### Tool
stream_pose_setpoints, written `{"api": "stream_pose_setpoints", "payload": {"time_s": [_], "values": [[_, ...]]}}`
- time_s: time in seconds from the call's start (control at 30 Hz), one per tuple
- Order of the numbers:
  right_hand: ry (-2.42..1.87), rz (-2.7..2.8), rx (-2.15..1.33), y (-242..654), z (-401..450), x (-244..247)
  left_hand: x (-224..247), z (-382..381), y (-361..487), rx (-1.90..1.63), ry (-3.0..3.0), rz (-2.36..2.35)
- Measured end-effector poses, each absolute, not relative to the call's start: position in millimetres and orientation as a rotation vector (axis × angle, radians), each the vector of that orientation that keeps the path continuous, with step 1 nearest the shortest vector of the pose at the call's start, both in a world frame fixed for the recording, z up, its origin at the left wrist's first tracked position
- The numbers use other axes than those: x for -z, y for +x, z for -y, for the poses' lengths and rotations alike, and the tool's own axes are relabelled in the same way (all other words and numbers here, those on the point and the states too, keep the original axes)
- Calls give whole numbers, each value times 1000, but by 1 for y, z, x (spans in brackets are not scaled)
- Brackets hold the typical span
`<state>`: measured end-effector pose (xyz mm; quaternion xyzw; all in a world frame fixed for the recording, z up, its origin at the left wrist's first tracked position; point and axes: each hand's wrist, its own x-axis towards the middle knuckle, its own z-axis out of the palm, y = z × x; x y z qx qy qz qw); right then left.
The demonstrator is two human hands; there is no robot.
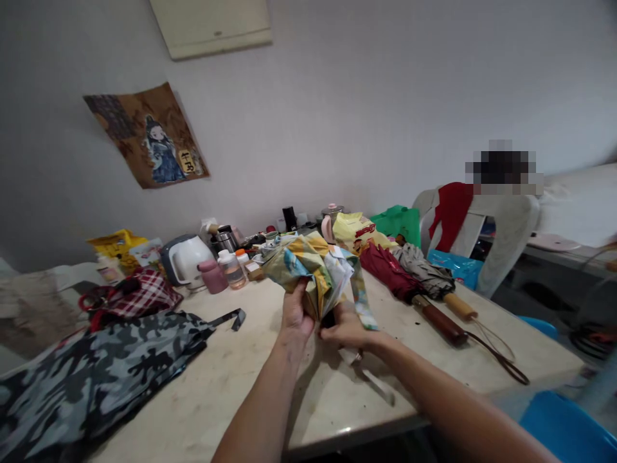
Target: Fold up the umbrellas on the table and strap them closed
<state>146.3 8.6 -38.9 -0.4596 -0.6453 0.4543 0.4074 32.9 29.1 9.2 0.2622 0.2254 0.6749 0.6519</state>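
A folding umbrella (318,267) with a yellow, blue and white patterned canopy is held above the table, its folds bunched loosely. My left hand (296,312) is closed on the canopy folds at the left side. My right hand (347,328) grips the lower end near the handle, which is mostly hidden by the fingers. A pale strap (376,382) dangles below that hand, and a loose canopy flap (362,296) hangs at the right. To the right lie a dark red folded umbrella (390,270) and a grey one (424,270). A camouflage umbrella (110,360) lies at the left.
Behind the umbrella stand a white kettle (190,260), a pink jar (212,276) and a clear bottle (231,270). A plaid umbrella (147,292) lies at the left. Farther right are a green bag (400,224), a plastic chair (511,238) and a blue stool (569,427).
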Motion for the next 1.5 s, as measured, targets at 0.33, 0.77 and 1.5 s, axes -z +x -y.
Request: {"api": "stream_pose_setpoints", "payload": {"time_s": [0.33, 0.77, 1.5], "values": [[-919, 1357, -1718, 146, 0, 23, -12, -25, 21, -1333, 573, -459], [-1422, 1887, -585, 141, -11, 37, -15, -27, 29, -1442, 502, -572], [-1334, 1804, -1382, 149, 13, 9, -27, -23, 16, -1482, 646, -572]]}}
